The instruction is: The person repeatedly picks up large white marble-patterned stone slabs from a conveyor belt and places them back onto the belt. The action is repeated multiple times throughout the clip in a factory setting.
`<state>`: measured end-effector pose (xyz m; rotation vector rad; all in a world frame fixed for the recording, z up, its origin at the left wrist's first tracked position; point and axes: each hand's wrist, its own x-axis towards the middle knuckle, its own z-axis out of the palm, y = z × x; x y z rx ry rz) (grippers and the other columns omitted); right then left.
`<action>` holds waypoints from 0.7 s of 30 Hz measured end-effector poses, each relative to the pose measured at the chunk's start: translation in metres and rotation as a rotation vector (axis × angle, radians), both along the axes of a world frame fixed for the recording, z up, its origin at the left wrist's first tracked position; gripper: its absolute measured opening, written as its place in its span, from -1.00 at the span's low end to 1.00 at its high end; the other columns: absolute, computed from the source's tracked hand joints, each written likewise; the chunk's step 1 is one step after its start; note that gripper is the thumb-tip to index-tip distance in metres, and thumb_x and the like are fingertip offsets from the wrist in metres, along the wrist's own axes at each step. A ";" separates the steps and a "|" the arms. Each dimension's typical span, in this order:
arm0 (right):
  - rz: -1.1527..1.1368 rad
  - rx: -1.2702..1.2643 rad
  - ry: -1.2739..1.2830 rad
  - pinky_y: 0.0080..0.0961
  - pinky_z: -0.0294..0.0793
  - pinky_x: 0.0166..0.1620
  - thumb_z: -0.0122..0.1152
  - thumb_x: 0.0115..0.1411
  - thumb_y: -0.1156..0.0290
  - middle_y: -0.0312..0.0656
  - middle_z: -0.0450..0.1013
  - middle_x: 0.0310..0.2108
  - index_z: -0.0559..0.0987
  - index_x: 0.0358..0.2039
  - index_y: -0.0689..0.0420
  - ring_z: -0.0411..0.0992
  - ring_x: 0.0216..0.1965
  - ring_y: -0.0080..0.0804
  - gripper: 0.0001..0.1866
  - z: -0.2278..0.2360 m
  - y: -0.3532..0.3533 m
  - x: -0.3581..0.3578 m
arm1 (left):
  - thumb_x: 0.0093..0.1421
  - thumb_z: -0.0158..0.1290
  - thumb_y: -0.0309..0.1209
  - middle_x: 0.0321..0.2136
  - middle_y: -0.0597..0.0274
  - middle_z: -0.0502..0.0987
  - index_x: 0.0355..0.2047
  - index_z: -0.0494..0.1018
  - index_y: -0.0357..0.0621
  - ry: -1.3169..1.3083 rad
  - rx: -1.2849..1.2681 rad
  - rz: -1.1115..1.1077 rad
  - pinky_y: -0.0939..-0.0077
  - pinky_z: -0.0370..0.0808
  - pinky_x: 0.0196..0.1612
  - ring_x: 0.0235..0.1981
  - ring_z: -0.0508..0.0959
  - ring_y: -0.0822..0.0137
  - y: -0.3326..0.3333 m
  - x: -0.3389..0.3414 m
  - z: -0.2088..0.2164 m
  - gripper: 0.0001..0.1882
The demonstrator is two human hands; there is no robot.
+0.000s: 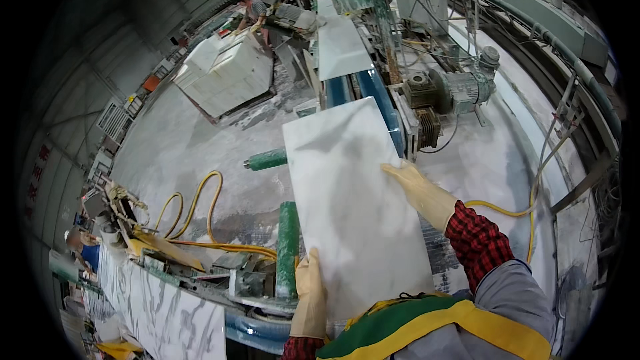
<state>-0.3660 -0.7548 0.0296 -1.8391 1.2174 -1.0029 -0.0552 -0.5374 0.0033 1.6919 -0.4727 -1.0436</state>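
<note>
A long white marble slab [357, 207] with faint grey veining is tilted in front of me, its lower end close to my body. My left hand [309, 287], in a cream rubber glove, grips the slab's left edge near the lower end. Higher up, my right hand [420, 190], gloved alike, holds the opposite edge, the thumb lying on the face and the other fingers hidden behind. Beyond the slab's far end runs a conveyor with blue belts [380, 97], which carries another white slab [341, 47]. A green roller [287, 250] stands just left of my left hand.
Another green roller [267, 159] juts out left of the slab. Yellow hoses [213, 207] loop over the floor. An electric motor [470, 87] sits right of the conveyor. Veined slabs [163, 300] lie at lower left. One person [253, 10] works by stacked white blocks [230, 73]; another [90, 253] stands far left.
</note>
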 end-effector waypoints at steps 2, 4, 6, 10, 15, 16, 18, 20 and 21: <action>0.028 -0.395 0.288 -0.15 0.51 0.25 0.26 0.20 0.67 -0.04 0.57 0.22 0.49 0.36 0.23 0.54 0.15 0.00 -0.34 -0.056 -0.017 -0.028 | 0.46 0.14 0.14 -0.13 0.13 0.72 0.10 0.67 -0.27 -0.275 0.162 -0.149 0.28 0.55 -0.03 -0.14 0.64 0.24 -0.034 0.008 -0.022 -0.36; 0.071 -0.528 0.477 -0.10 0.46 0.35 0.23 0.09 0.79 0.00 0.54 0.29 0.45 0.41 0.22 0.50 0.21 0.14 -0.20 -0.078 -0.043 -0.031 | 0.46 0.01 0.26 -0.06 -0.07 0.73 0.13 0.64 -0.32 -0.311 0.216 -0.196 0.16 0.53 0.08 -0.05 0.68 0.05 -0.064 0.015 -0.047 -0.21; 0.102 -0.377 0.573 -0.07 0.38 0.44 0.21 -0.03 0.83 0.03 0.49 0.36 0.42 0.46 0.20 0.44 0.27 0.24 -0.07 -0.096 -0.075 -0.030 | 0.43 0.00 0.30 -0.03 -0.12 0.73 0.15 0.65 -0.28 -0.404 0.250 -0.257 0.16 0.52 0.12 0.01 0.69 0.04 -0.100 0.032 -0.085 -0.19; 0.129 -0.161 0.728 -0.18 0.36 0.47 0.31 -0.04 0.76 0.04 0.46 0.39 0.40 0.48 0.16 0.42 0.33 0.19 -0.04 -0.118 -0.158 -0.021 | 0.43 0.00 0.30 -0.04 -0.06 0.74 0.13 0.67 -0.18 -0.279 0.202 -0.270 0.18 0.51 0.14 0.01 0.69 0.05 -0.173 0.030 -0.080 -0.24; -0.146 0.376 0.260 -0.20 0.46 0.40 0.39 0.02 0.63 0.08 0.47 0.39 0.39 0.48 0.18 0.46 0.33 0.08 -0.08 -0.180 -0.249 -0.027 | 0.45 -0.05 0.29 -0.01 -0.11 0.72 0.19 0.62 -0.19 -0.325 0.263 -0.416 0.09 0.48 0.19 0.08 0.66 -0.10 -0.260 0.037 -0.037 -0.22; -0.180 0.496 0.129 -0.18 0.47 0.39 0.40 0.05 0.59 0.08 0.46 0.39 0.38 0.49 0.21 0.46 0.35 0.06 -0.09 -0.174 -0.259 -0.014 | 0.45 -0.07 0.30 0.02 -0.14 0.71 0.20 0.61 -0.20 -0.359 0.295 -0.418 0.07 0.48 0.20 0.10 0.66 -0.14 -0.269 0.042 -0.042 -0.21; -0.208 0.623 0.037 -0.16 0.50 0.31 0.39 0.15 0.45 0.07 0.49 0.32 0.41 0.45 0.23 0.48 0.28 -0.02 -0.18 -0.154 -0.267 -0.008 | 0.45 -0.09 0.30 0.10 -0.16 0.67 0.23 0.59 -0.18 -0.419 0.356 -0.461 0.04 0.47 0.21 0.14 0.64 -0.17 -0.290 0.047 -0.038 -0.20; -0.352 0.740 -0.176 -0.23 0.49 0.16 0.41 0.30 0.14 -0.02 0.55 0.13 0.50 0.36 0.26 0.48 0.11 -0.20 -0.29 -0.141 -0.274 0.003 | 0.45 -0.10 0.30 0.15 -0.17 0.65 0.26 0.57 -0.16 -0.430 0.400 -0.492 0.02 0.46 0.23 0.17 0.63 -0.19 -0.313 0.050 -0.033 -0.20; -0.452 0.795 -0.312 -0.28 0.47 0.07 0.42 0.38 -0.05 -0.09 0.59 0.01 0.55 0.30 0.29 0.48 0.00 -0.32 -0.28 -0.137 -0.274 0.007 | 0.45 -0.11 0.30 0.17 -0.16 0.64 0.27 0.56 -0.15 -0.406 0.422 -0.504 0.02 0.46 0.24 0.18 0.62 -0.18 -0.322 0.051 -0.034 -0.21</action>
